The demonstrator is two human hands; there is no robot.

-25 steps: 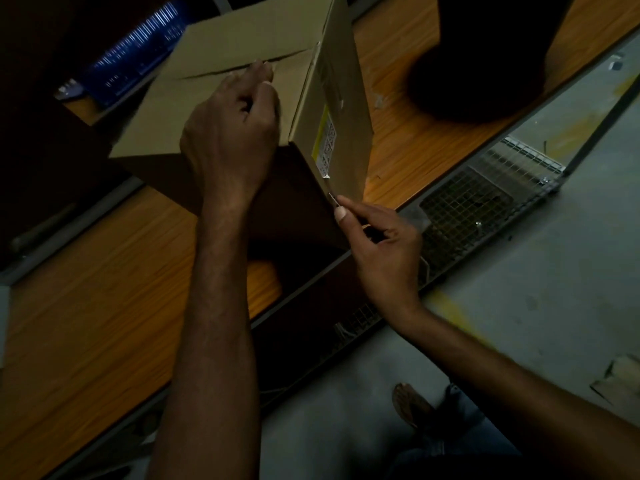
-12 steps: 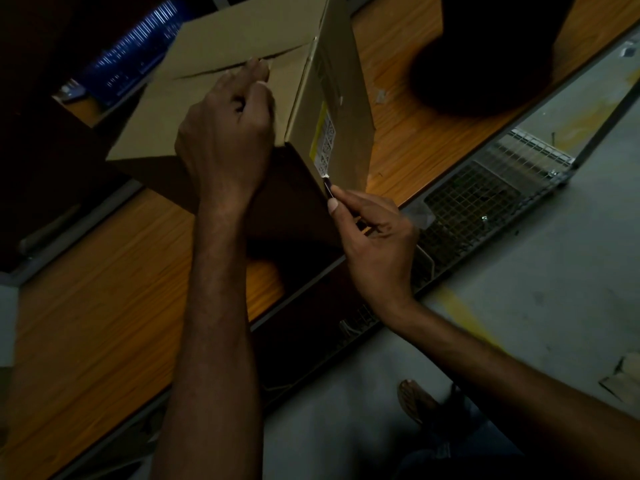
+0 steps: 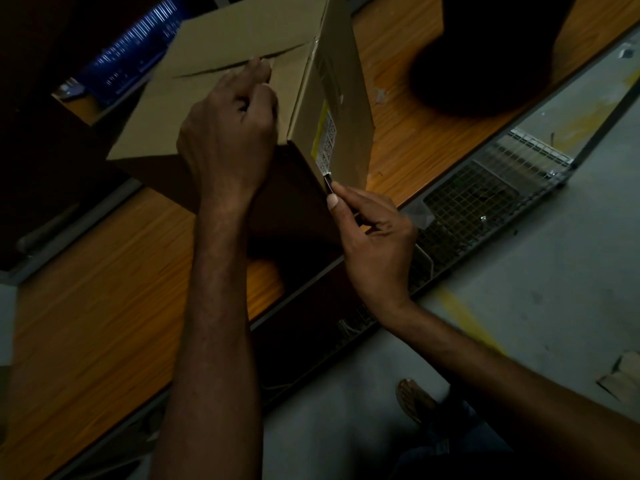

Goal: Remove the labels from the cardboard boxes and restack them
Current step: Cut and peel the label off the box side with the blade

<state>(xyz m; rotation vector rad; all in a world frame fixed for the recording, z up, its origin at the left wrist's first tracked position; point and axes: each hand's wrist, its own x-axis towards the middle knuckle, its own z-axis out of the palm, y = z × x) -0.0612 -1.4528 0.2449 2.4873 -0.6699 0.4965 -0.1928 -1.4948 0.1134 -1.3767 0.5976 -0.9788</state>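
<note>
Matte cardboard box (image 3: 225,39), left hand (image 3: 227,140) fingers curled on top, right hand (image 3: 377,244) fingers pinching thin tool (image 3: 327,182) at printed label (image 3: 327,140).

A brown cardboard box (image 3: 225,81) stands on the orange wooden counter (image 3: 104,289), with a printed paper label (image 3: 327,133) on its right side face. The left hand (image 3: 228,133) rests on the box top near the front corner. The right hand (image 3: 374,237) pinches a small dark tool (image 3: 327,183) at the label's lower end. A wire mesh grate (image 3: 485,195) lies right of the counter's edge.
</note>
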